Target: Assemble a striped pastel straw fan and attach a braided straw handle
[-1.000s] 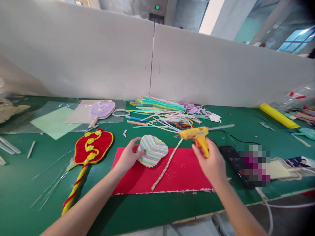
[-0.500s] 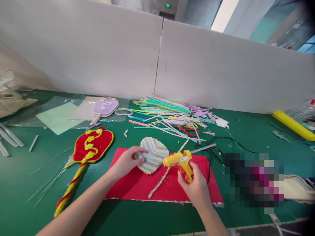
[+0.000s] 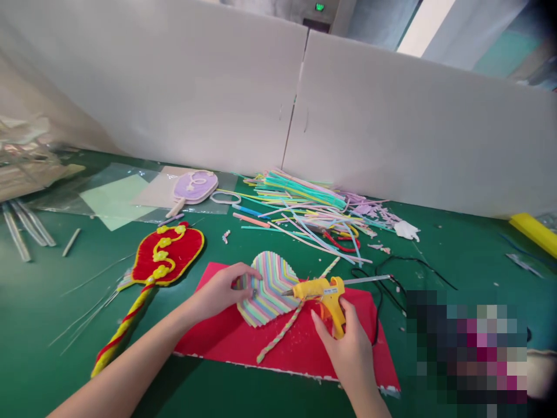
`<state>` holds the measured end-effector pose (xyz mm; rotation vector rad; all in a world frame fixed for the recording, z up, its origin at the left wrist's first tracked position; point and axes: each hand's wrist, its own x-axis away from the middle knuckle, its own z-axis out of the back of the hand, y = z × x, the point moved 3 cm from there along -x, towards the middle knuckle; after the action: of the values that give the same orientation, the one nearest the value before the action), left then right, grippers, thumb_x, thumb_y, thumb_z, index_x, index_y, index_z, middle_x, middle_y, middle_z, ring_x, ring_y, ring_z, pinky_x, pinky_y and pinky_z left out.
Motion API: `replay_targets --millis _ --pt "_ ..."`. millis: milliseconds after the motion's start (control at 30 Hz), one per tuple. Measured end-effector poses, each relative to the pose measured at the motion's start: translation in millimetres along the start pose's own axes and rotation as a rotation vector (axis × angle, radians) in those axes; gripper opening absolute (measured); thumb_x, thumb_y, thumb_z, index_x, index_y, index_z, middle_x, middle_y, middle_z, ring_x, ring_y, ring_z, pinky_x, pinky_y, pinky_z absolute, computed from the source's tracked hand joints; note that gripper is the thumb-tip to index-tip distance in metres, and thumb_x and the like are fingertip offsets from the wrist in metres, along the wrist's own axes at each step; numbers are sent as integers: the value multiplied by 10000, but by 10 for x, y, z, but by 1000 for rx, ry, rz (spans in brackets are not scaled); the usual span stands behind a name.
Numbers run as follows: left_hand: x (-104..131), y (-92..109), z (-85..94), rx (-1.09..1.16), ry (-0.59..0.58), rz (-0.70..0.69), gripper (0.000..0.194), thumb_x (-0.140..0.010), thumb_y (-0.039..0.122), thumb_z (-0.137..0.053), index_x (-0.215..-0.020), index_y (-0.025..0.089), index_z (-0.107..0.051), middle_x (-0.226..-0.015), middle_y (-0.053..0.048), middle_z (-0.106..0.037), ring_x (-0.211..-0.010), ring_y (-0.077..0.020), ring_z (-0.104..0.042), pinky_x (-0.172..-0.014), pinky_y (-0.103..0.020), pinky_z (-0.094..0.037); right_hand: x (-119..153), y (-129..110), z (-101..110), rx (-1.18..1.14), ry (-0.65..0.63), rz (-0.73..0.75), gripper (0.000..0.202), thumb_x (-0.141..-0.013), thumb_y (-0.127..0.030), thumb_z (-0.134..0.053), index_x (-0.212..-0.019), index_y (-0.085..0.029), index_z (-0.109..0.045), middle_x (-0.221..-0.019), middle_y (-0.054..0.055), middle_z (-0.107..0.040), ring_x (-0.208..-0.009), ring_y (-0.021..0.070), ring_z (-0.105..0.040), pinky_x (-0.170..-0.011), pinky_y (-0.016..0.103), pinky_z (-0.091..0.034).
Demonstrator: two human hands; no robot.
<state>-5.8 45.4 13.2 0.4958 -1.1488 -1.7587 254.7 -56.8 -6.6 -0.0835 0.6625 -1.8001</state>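
We hold the striped chenille-stem panel [image 3: 272,287] over the red board [image 3: 213,339], the left hand [image 3: 228,290] pinching its left edge between thumb and fingers. Whether the panel rests on the board or is raised, we cannot tell. The right hand [image 3: 351,342] grips the handle of the yellow hot-glue gun [image 3: 319,289]; its nozzle overlaps the panel's right side, contact not discernible.

Handling: we judge the panel light, soft-faced and easily bent, its strips liable to part if pulled. Grip the rim, away from the nozzle, which may be hot. Treat the gun as rigid; hold by the handle only.

Clearances: the braided strip [image 3: 282,334] passes behind the gun. The chenille-stem pile [image 3: 304,194] bounds the far side, the red fan [image 3: 145,255] the left. We have most room toward the board's ragged near edge; the black cord [image 3: 429,267] may limit travel rightward.
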Motion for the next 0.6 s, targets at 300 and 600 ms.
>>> replay_targets --millis 300,600 --pt "75 -67 -60 361 299 236 315 -676 369 -607 -910 159 -588 -797 -27 -643 -729 -163 -609 -680 -265 -472 -71 38 110 -98 170 -15 547 -746 -553 -550 -1073 -115 -537 -905 145 -640 -783 254 -619 -644 327 -514" --pt "334 109 -144 -227 212 67 281 -756 334 -529 -996 249 -646 -849 -19 -633 -737 -168 -596 -674 -273 -465 82 25 200 -49 189 305 380 -797 -424 -538 -1054 -145 -543 -924 125 -576 -834 236 -588 -718 341 -507"
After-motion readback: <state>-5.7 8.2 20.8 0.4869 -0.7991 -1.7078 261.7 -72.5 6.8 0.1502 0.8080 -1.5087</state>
